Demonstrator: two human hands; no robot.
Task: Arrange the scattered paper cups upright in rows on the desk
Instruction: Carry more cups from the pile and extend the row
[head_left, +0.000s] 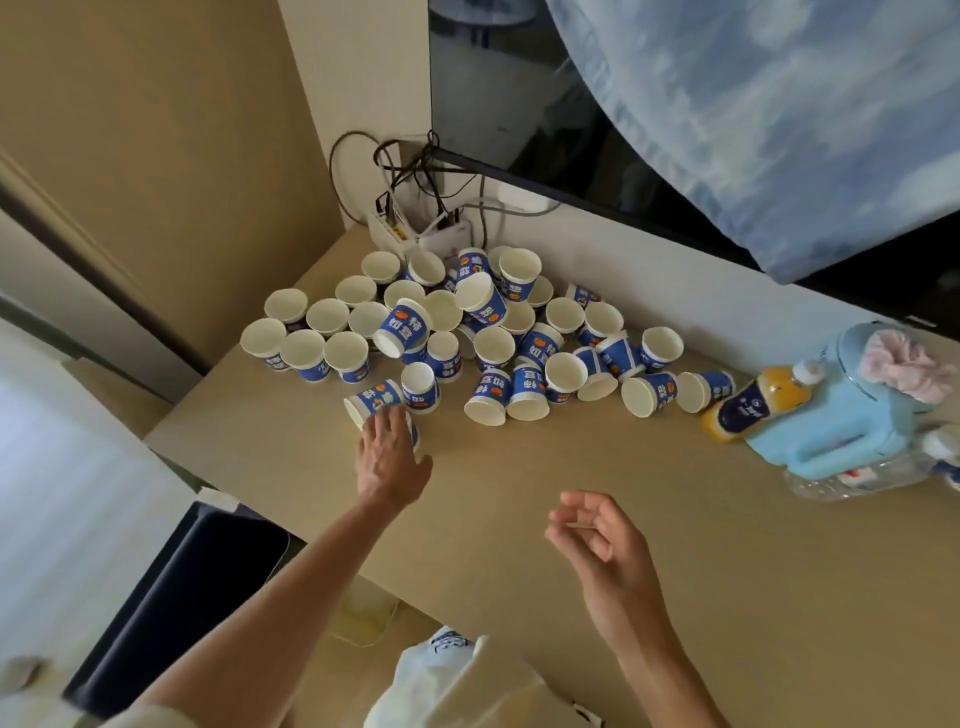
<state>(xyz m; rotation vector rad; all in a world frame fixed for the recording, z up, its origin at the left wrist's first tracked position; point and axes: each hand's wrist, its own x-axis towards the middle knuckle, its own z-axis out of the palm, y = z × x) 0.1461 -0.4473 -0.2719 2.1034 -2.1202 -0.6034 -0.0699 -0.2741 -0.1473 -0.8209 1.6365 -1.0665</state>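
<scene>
Left hand (392, 457) over tipped cup (373, 399), near left of the pile (519, 343); can't tell if the fingers grip it. Right hand (597, 535) loosely curled, empty. Pinch the wall lightly, stand it beside the upright rows (304, 353) far left.

A lived-in room of a home; a pale wooden desk (519, 525) under a dark wall screen (509, 104) (half draped in blue cloth (753, 114)); a router (444, 238) with tangled cables (396, 162); a blue detergent jug (836, 423).
</scene>
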